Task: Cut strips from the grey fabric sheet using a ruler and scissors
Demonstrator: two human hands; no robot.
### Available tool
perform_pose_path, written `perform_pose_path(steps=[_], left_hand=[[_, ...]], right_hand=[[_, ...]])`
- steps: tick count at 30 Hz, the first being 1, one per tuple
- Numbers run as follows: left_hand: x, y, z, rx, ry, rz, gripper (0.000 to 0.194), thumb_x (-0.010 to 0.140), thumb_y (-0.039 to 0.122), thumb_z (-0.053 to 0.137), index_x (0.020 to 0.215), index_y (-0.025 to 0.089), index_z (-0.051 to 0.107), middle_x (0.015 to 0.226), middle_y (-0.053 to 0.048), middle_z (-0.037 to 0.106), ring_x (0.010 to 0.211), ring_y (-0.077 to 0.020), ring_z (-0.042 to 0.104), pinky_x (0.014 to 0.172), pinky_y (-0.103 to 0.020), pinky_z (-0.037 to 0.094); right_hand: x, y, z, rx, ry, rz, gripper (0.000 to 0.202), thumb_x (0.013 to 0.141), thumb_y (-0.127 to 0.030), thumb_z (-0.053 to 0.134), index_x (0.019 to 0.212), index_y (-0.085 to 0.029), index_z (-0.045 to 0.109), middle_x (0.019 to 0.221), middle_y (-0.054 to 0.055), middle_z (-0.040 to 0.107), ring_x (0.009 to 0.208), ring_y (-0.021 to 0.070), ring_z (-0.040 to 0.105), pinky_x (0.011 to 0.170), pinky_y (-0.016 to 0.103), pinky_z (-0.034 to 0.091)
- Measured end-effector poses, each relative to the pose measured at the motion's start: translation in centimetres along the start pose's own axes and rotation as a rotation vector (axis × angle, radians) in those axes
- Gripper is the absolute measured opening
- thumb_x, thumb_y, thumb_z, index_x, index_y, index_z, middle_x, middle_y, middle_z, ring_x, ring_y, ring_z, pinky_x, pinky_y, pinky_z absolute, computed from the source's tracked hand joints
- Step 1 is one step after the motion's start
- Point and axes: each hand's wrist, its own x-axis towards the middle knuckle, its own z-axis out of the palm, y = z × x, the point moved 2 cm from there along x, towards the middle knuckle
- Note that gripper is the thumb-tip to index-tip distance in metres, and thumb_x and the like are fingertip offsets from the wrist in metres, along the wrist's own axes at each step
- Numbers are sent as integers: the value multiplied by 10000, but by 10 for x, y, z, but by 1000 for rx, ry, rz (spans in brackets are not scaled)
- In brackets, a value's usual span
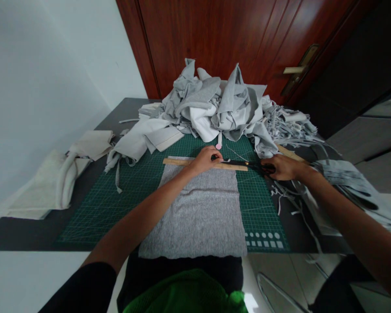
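A piece of heathered grey knit fabric (202, 213) lies flat, its near end reaching the table's front edge. Across its far end rests a wooden ruler (234, 166). My left hand (207, 158) is closed in a pinch at the fabric's far edge, over the ruler; the fingertips partly hide what they grip. My right hand (283, 167) is wrapped around the black handles of a pair of scissors (247, 164). The blades point left along the ruler, toward my left fingers. A small pale scrap shows beside the blades.
A green cutting mat (117, 208) covers much of the dark table (6, 234). Crumpled grey and white cloth (202, 102) is heaped at the back, with thin strips (289, 124) to its right. Folded cloth (61, 178) lies left; more fabric (355, 182) lies right. A pink-ended marker (218, 143) stands out beyond the ruler.
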Motion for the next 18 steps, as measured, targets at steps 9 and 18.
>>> perform_pose_path(steps=[9,18], left_hand=[[5,1,1,-3,-9,10,74,903,166,787,849,205,818,919,-49,724,994,-225,667,979,-375,505],[2,1,10,41,7,28,112,953,156,719,860,195,769,968,-58,735,1033,-237,655,1002,-406,497]], right_hand=[[0,0,0,-19,20,-13,110,730,-302,660,776,-244,578,677,5,673,605,194,601,602,309,372],[1,-1,-1,6,3,18,120,713,-310,663,785,-256,585,700,7,689,636,219,638,619,324,399]])
